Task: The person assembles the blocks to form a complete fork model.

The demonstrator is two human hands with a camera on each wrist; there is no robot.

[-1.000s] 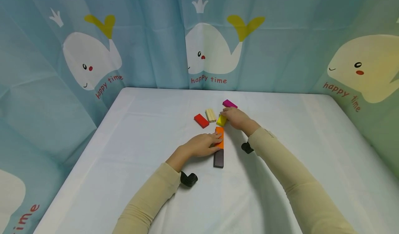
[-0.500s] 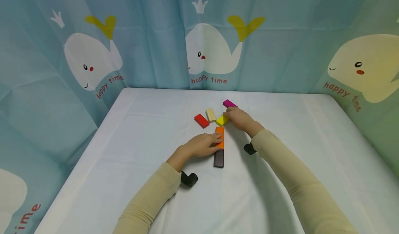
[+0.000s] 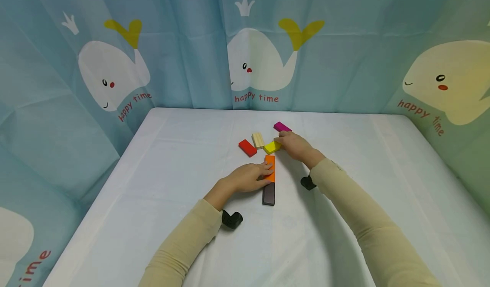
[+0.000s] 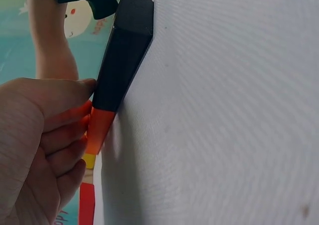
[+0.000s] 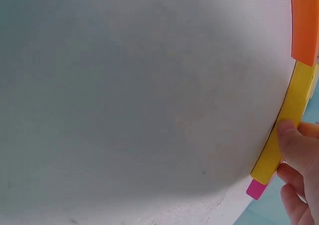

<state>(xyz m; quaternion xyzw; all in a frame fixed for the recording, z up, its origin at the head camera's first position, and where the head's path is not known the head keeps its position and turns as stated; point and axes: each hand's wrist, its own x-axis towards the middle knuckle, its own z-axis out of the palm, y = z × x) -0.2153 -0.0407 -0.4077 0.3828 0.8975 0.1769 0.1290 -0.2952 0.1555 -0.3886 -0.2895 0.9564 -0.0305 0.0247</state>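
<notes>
My left hand (image 3: 248, 178) rests on an orange block (image 3: 270, 161), its fingers laid across the top. Its thumb touches the side of a black block (image 4: 122, 55) in the left wrist view. The orange and black blocks lie end to end in a straight line. With thumb and fingers, my right hand (image 3: 295, 146) pinches a yellow block (image 5: 298, 88) close to the orange one's far end. The yellow block lies at an angle to the line in the head view.
A red block (image 3: 247, 148) and a pale wooden piece with grooves (image 3: 258, 140) lie left of the yellow block. Behind my right hand lies a magenta block (image 3: 282, 126). All rest on a white-covered table (image 3: 160, 163), with a whale-print curtain (image 3: 344, 74) around it.
My right hand has shifted slightly to the right and turned the yellow block, which now points more sideways. The left hand and the orange and black blocks stay put.
</notes>
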